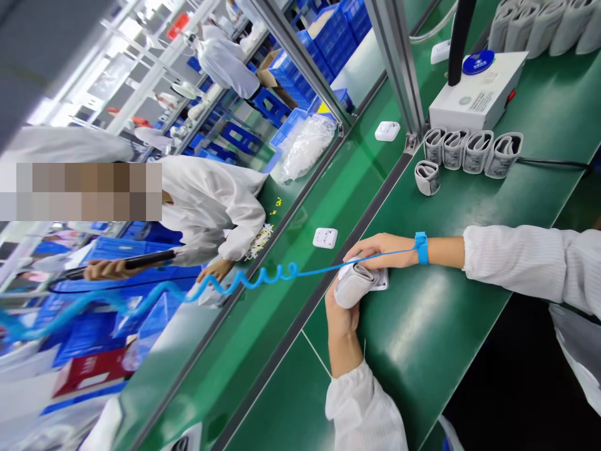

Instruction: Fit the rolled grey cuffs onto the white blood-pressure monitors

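A rolled light-grey fabric cuff (355, 288) is between my hands, just above the green workbench. My left hand (344, 316) reaches up from the bottom and wraps round its near side. From the right, my right hand (387, 249) bends its fingers over the cuff's top end; its thumb is hidden. A blue wrist strap (421, 248) circles my right wrist, with a coiled blue cord (253, 279) running left from it. Under my right palm shows the edge of a flat white piece (384, 280), mostly covered.
Several rolled cuffs (453, 150) stand by a white box (479, 94) with a red switch. White plastic units (325, 237) lie on the green conveyor (263, 300). Metal posts (399, 69) rise beside it. Across it, a co-worker (220, 200) holds a black tool (145, 260).
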{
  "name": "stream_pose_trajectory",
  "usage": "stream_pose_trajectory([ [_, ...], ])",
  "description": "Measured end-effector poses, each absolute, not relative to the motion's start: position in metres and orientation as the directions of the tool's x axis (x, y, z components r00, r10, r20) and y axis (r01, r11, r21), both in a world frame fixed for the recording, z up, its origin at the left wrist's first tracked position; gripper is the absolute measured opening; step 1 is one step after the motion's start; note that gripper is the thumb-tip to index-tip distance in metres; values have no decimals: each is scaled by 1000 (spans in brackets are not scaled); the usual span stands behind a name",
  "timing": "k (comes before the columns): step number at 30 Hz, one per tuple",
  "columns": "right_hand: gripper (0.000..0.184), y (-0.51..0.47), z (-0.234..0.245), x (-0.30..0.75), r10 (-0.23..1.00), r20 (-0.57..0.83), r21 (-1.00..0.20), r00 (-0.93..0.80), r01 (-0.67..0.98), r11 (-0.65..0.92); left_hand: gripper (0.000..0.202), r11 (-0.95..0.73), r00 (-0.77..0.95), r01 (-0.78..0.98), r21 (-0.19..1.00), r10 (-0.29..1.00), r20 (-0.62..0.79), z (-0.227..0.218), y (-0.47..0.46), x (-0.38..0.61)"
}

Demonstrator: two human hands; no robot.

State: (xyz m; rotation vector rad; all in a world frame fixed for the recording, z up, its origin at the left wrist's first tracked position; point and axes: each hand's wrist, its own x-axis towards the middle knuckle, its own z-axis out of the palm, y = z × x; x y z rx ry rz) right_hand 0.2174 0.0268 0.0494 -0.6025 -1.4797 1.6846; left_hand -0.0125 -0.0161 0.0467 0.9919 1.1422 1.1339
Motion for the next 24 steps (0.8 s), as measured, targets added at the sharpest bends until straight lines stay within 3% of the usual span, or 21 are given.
stream_pose_trajectory([
  [4,52,32,52,221,764,81,-953,-640,-273,-127,56,128,64,-63,990,990,-124,56,-19,-8],
  [10,54,41,47,225,748,103,-948,-656,-292,-126,51,117,79,58,991,989,-121,75,-24,-1],
  [24,55,42,38,225,741,104,-919,-663,-349,-184,44,33,22,87,996,999,-35,77,-28,7],
])
